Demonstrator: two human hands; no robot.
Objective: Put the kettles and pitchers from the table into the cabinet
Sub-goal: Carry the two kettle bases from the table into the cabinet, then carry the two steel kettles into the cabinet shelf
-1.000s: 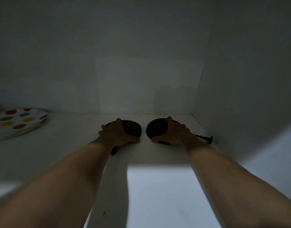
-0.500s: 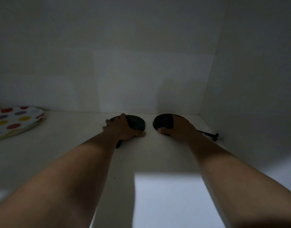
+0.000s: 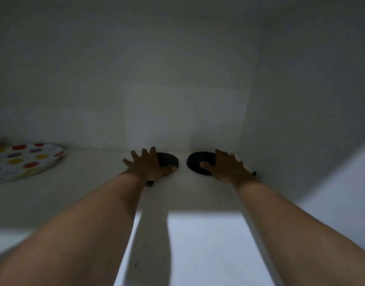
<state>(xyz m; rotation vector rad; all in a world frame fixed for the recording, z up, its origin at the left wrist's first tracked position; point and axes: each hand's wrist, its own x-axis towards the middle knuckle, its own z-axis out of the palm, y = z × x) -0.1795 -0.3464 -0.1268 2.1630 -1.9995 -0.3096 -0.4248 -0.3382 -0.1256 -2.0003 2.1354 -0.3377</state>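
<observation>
Pushed deeper and let go: left hand [image 3: 148,166] splayed over left disc [image 3: 170,159], right hand [image 3: 227,168] flat on right disc [image 3: 196,162], back wall [image 3: 177,100] just beyond

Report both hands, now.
Left hand: open, fingers spread, over the left disc.
Right hand: open, thumb on the right disc.
</observation>
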